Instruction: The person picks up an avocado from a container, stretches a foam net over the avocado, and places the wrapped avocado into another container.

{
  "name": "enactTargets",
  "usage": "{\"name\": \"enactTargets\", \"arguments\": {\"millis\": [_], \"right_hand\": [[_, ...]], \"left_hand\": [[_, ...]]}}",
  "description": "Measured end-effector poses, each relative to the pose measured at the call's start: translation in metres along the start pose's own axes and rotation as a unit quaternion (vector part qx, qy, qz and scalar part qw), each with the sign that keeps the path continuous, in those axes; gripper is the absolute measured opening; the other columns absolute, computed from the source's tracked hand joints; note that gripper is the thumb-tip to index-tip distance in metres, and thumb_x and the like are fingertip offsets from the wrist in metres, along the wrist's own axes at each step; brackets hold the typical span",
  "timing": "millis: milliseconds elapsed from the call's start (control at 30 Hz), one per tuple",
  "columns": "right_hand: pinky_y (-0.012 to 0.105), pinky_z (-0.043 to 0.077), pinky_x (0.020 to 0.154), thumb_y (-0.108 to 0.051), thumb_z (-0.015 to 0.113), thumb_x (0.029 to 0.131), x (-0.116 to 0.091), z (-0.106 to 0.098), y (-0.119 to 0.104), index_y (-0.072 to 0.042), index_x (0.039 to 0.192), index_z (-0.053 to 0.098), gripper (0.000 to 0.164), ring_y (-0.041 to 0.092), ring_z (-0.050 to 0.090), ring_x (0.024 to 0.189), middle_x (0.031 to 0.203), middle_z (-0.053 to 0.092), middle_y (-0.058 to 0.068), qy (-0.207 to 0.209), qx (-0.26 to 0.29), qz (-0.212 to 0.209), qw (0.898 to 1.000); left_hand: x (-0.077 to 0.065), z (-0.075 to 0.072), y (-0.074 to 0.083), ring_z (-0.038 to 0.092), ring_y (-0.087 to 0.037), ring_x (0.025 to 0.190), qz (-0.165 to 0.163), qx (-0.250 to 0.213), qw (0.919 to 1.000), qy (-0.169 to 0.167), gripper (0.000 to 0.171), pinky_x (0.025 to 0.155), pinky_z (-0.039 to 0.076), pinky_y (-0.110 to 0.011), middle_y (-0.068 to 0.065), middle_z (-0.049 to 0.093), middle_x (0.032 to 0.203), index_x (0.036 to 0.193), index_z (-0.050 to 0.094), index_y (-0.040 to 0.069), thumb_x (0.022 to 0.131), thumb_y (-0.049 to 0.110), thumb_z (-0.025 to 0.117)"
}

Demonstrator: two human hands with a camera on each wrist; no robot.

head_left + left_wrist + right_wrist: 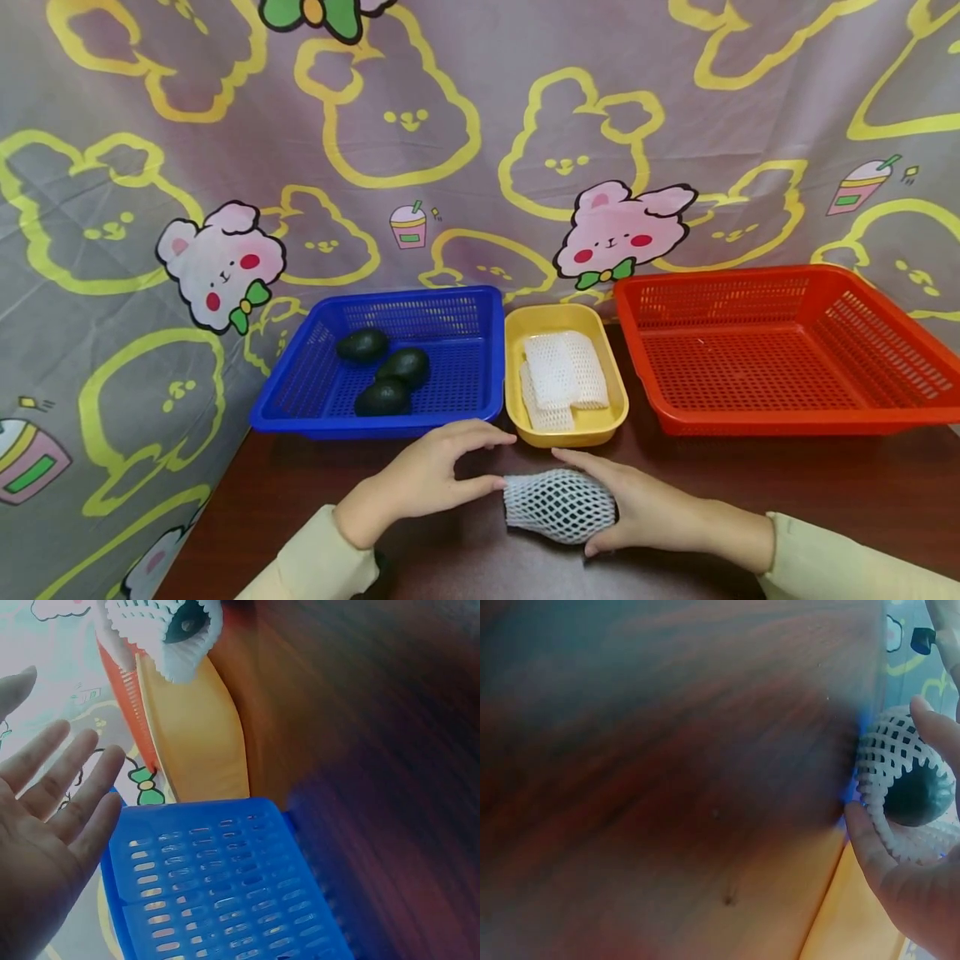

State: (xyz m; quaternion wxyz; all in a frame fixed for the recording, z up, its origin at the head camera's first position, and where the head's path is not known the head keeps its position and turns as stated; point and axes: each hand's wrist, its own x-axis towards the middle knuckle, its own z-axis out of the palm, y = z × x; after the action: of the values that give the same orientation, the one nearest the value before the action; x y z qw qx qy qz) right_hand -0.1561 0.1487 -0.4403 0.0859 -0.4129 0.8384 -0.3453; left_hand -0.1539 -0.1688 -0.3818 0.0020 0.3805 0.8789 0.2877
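A dark green avocado (922,796) sits inside a white foam net sleeve (558,504), held above the table in front of the yellow tray. My right hand (648,504) grips its right end between thumb and fingers. The right wrist view shows the avocado's bare end through the sleeve's opening. My left hand (435,471) is at the sleeve's left end, thumb tip by its edge; whether they touch I cannot tell. Its fingers (71,814) are extended and spread in the left wrist view, with nothing between them.
Several avocados (384,397) lie in a blue basket (457,419) at the back left. Folded foam net sleeves (558,367) lie in the yellow tray (516,333) at the middle. A red basket (795,417) stands to the right. A patterned curtain (480,125) hangs behind the brown table (847,492).
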Motion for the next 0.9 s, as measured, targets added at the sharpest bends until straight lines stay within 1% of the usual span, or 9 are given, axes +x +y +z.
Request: {"name": "enactTargets", "arguments": {"millis": [133,200,267,433,600,700,833,900], "right_hand": [[0.042,0.046,0.104,-0.043,0.090,0.075,0.002,0.001,-0.001,-0.018,0.158,0.037,0.102,0.021,0.054,0.126,0.146,0.052,0.009,-0.009,-0.013,0.004,1.000],[0.043,0.047,0.103,-0.042,0.091,0.075,0.003,0.002,-0.001,-0.018,0.157,0.039,0.100,0.021,0.054,0.125,0.146,0.053,0.009,-0.010,-0.023,0.001,1.000],[0.042,0.048,0.101,-0.039,0.091,0.075,0.004,0.003,-0.002,-0.017,0.156,0.041,0.097,0.020,0.055,0.123,0.143,0.055,0.008,-0.009,-0.027,-0.002,1.000],[0.039,0.051,0.096,-0.031,0.092,0.076,0.005,0.004,-0.001,-0.015,0.150,0.047,0.088,0.017,0.057,0.116,0.136,0.058,0.007,0.001,-0.026,-0.011,1.000],[0.037,0.051,0.094,-0.029,0.091,0.076,0.005,0.005,0.000,-0.013,0.148,0.049,0.085,0.015,0.057,0.113,0.133,0.059,0.006,0.008,-0.015,-0.010,1.000],[0.035,0.050,0.094,-0.029,0.091,0.076,0.004,0.004,0.000,-0.013,0.148,0.049,0.085,0.014,0.057,0.112,0.133,0.059,0.006,0.006,0.003,0.001,1.000],[0.033,0.050,0.092,-0.029,0.091,0.076,0.002,0.003,0.000,-0.013,0.146,0.049,0.084,0.013,0.057,0.110,0.131,0.060,0.007,0.012,0.023,-0.003,1.000],[0.031,0.051,0.090,-0.028,0.091,0.075,0.002,0.003,0.000,-0.012,0.145,0.050,0.083,0.012,0.058,0.107,0.128,0.061,0.005,0.017,0.034,-0.005,0.999]], "left_hand": [[0.000,-0.004,0.001,0.060,-0.014,0.120,0.035,0.026,0.9989,0.015,0.041,0.103,0.048,-0.039,0.003,0.067,0.127,0.132,0.069,0.016,0.095,0.033,0.075],[0.001,-0.006,0.001,0.060,-0.014,0.118,0.048,0.034,0.9980,0.021,0.040,0.102,0.049,-0.038,0.003,0.068,0.125,0.131,0.069,0.016,0.095,0.032,0.075],[0.001,-0.008,0.001,0.060,-0.013,0.117,0.054,0.036,0.9976,0.024,0.039,0.101,0.049,-0.037,0.004,0.068,0.124,0.130,0.069,0.017,0.095,0.032,0.076],[0.003,-0.008,0.000,0.060,-0.013,0.116,0.063,0.039,0.9971,0.018,0.037,0.100,0.049,-0.036,0.003,0.068,0.123,0.129,0.070,0.017,0.095,0.031,0.075],[0.002,-0.009,-0.001,0.061,-0.013,0.116,0.077,0.049,0.9957,0.019,0.035,0.100,0.049,-0.036,0.003,0.069,0.122,0.127,0.071,0.016,0.095,0.029,0.075],[0.002,-0.011,-0.001,0.060,-0.014,0.116,0.074,0.050,0.9958,0.023,0.035,0.101,0.049,-0.036,0.004,0.069,0.122,0.128,0.071,0.017,0.095,0.029,0.075],[0.000,-0.015,-0.003,0.060,-0.015,0.117,0.069,0.052,0.9959,0.029,0.035,0.101,0.049,-0.037,0.003,0.068,0.123,0.127,0.071,0.016,0.095,0.029,0.075],[-0.001,-0.016,-0.004,0.060,-0.015,0.117,0.069,0.057,0.9954,0.034,0.034,0.101,0.049,-0.037,0.003,0.068,0.123,0.127,0.071,0.016,0.095,0.029,0.075]]}}
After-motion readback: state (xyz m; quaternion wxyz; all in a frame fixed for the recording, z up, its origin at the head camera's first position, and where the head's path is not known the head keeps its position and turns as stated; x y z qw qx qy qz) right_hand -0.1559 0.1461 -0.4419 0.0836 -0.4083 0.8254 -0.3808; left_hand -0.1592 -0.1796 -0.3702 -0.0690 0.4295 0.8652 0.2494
